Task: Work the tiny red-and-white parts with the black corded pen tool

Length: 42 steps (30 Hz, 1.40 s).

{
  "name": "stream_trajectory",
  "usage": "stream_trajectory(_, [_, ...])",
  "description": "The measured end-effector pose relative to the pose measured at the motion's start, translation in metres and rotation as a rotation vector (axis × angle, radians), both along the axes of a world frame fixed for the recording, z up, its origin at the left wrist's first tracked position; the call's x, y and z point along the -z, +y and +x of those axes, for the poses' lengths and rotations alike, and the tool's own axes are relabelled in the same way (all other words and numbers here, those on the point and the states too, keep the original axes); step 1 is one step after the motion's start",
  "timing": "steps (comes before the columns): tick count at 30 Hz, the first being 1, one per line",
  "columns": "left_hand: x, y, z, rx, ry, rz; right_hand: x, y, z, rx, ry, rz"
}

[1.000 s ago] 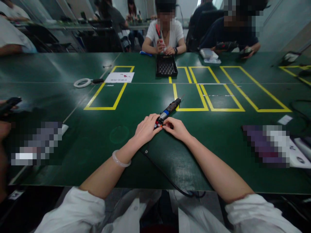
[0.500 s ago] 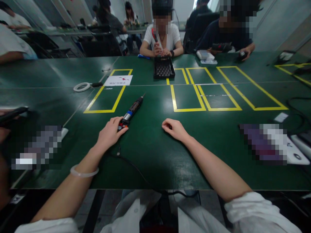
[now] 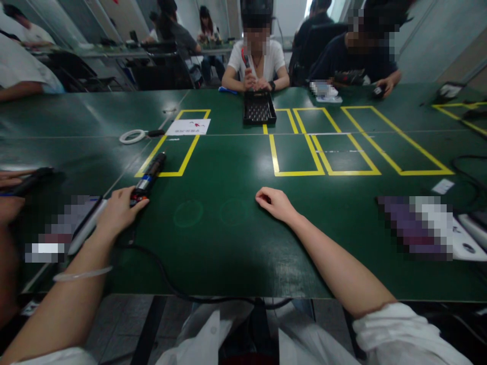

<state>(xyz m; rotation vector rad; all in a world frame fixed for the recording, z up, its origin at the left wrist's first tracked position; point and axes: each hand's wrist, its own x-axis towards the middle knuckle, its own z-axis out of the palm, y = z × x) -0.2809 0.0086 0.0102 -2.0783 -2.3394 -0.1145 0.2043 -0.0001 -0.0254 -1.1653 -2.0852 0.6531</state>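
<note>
My left hand (image 3: 118,210) is closed round the rear end of a corded electric screwdriver (image 3: 146,178), over the left part of the green table. The tool has a dark body with a blue band, and its tip points away from me, reaching the yellow tape rectangle. From its rear a black cord (image 3: 163,271) runs across the table towards its front edge. My right hand (image 3: 277,203) rests loosely curled on the table right of the middle, with nothing seen in it.
Across the green table (image 3: 224,253) a black tray (image 3: 259,109) stands before a seated person. A white printed sheet (image 3: 189,126) and a white ring (image 3: 132,136) lie at the back left. Blurred-out devices lie at both sides, with a co-worker's hand at the far left.
My left hand has moved left with the electric screwdriver, and the cord has trailed after it. My right hand has stayed in place.
</note>
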Motion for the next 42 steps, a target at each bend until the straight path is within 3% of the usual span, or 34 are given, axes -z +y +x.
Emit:
stream_trajectory(5, [-0.003,-0.001,-0.004,-0.053,0.06,-0.007,-0.001,0.0,0.001,0.0,-0.015,-0.001])
stream_trajectory(13, [-0.012,-0.023,0.037,-0.077,0.345,0.186,-0.001,0.0,0.0,0.003,-0.032,-0.003])
stream_trajectory(22, [-0.027,-0.019,0.046,-0.253,0.284,0.072,-0.001,0.0,-0.001,0.003,-0.031,0.0])
stream_trajectory(25, [-0.037,-0.015,0.055,-0.254,0.206,0.131,0.001,0.001,-0.001,0.001,-0.036,0.009])
stream_trajectory(29, [-0.044,-0.005,0.101,-0.07,-0.168,0.216,0.002,0.001,-0.001,-0.002,-0.04,0.007])
stream_trajectory(31, [-0.043,0.0,0.137,0.131,-0.437,0.166,0.002,0.001,-0.001,0.004,-0.037,0.004])
stream_trajectory(34, [-0.038,0.002,0.197,0.332,-0.699,0.019,0.001,0.001,0.0,0.0,-0.005,-0.013])
stream_trajectory(38, [-0.027,-0.005,0.257,0.549,-0.84,-0.163,0.003,0.001,0.0,-0.024,0.155,-0.099])
stream_trajectory(42, [-0.004,-0.008,0.28,0.581,-0.963,-0.283,0.002,0.003,-0.001,-0.039,0.366,-0.254])
